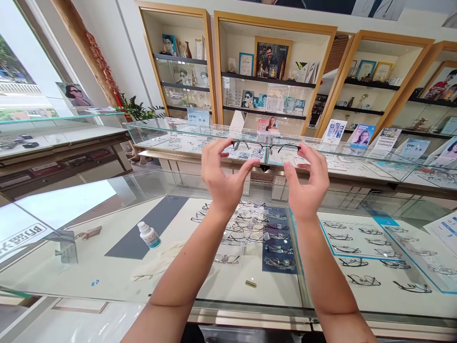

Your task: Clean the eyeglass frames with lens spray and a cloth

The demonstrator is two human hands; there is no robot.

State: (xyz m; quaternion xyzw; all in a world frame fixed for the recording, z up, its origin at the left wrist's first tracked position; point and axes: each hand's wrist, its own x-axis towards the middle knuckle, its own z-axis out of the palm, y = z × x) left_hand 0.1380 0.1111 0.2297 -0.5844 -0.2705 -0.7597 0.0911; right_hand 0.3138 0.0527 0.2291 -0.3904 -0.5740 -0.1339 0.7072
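A pair of dark half-rimmed eyeglasses (264, 144) is raised in front of me, level with the far counter. My left hand (225, 174) pinches its left end near the hinge, thumb stretched beneath the lens. Its right end is gripped by the fingers of my right hand (310, 178), with that thumb also pointing up under the frame. The temples are mostly hidden. Below my arms lies the glass display counter (235, 297), with several rows of eyeglasses (250, 221) visible between the forearms.
A white bottle (148, 235) stands left of my left forearm, near a pale cloth (160, 262). A small gold-coloured piece (251, 284) rests near the front edge. More eyeglasses (364, 280) fill the right side. Beyond is another glass counter (171, 136) with upright cards.
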